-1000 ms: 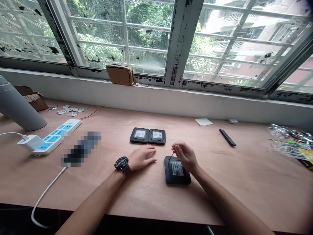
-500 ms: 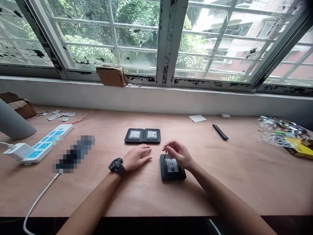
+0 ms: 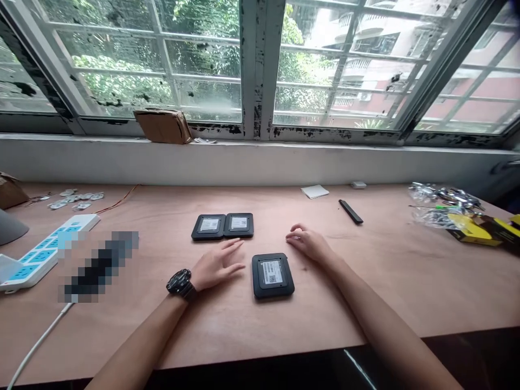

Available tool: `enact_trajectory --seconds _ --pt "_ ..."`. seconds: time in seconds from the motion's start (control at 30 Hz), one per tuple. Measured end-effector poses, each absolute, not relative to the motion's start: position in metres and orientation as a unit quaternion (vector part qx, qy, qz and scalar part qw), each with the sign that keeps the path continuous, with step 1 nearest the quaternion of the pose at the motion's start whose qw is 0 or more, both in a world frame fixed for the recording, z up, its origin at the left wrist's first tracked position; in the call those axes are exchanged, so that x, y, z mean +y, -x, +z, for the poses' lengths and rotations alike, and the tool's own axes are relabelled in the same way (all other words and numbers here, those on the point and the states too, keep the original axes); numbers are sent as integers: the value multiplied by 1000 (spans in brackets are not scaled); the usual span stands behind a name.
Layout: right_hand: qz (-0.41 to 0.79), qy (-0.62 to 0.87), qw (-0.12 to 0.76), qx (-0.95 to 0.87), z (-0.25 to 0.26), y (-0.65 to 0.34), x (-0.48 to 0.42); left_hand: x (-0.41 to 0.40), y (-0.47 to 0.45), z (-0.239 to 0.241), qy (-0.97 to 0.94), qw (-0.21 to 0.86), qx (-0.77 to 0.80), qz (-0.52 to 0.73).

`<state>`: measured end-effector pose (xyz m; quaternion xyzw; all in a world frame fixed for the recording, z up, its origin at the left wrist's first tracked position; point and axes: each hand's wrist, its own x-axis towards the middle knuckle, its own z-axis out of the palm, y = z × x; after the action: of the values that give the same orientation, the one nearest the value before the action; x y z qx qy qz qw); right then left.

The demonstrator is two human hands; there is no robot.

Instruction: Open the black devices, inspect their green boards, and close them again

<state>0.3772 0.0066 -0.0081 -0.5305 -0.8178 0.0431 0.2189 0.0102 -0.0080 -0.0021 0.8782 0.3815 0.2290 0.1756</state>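
A flat black square device (image 3: 273,276) with a white printed label lies on the table between my two hands. To its left, my left hand (image 3: 215,265) rests open with its fingers spread, wearing a black watch. My right hand (image 3: 311,244) is just beyond the device's right side, clear of it. Its fingers are curled together near the table, and anything in them is too small or hidden to make out. Two matching black devices (image 3: 208,227) with white labels sit side by side beyond my left fingertips.
A white power strip (image 3: 49,252) and a pixelated object with a white cable (image 3: 38,336) are at the left. A black bar (image 3: 350,212) and a white card (image 3: 314,192) lie farther back. Plastic bags (image 3: 441,216) and a yellow-black box (image 3: 475,230) occupy the right.
My right hand has left the top of the nearer device and moved right, to the table. The thin dark piece seen at its fingertips no longer shows. The view has turned slightly right.
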Motion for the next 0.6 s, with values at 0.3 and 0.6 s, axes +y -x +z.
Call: enact_trajectory --seconds 0.3,0.6 --pt "168 503 236 -814 10 -343 -33 -37 -49 -4 -916 183 300 194" --pt "256 541 223 -769 20 -331 -50 -42 -53 -7 -903 195 321 210"
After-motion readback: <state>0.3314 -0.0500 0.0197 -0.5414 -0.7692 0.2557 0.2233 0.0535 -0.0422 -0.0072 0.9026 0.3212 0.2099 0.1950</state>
